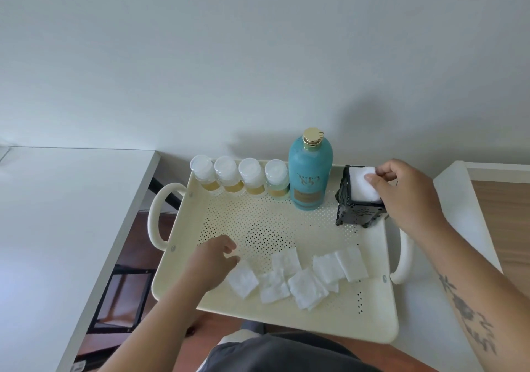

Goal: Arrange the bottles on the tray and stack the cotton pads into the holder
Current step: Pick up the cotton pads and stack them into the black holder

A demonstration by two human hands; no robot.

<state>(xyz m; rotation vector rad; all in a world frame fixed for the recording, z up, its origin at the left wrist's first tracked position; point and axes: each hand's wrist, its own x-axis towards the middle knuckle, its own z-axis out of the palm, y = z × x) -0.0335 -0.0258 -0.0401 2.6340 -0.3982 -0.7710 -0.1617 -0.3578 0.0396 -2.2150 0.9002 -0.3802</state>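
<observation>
two hands work the tray (372,308): right hand (401,196) pinches a cotton pad (362,183) atop the holder (358,215), left hand (213,259) half-curled, holding nothing.

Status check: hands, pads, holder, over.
Right hand pressing a pad into black holder. Left hand reaching for loose pads on tray. Nothing blocking.

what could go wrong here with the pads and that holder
The right hand presses a pad into the black holder, which stands near the tray's right edge; a hard push might tip or slide it. The left hand reaches the leftmost of the overlapping loose pads, so it may drag neighbours along. The tall teal bottle stands close beside the holder and could get knocked.
</observation>
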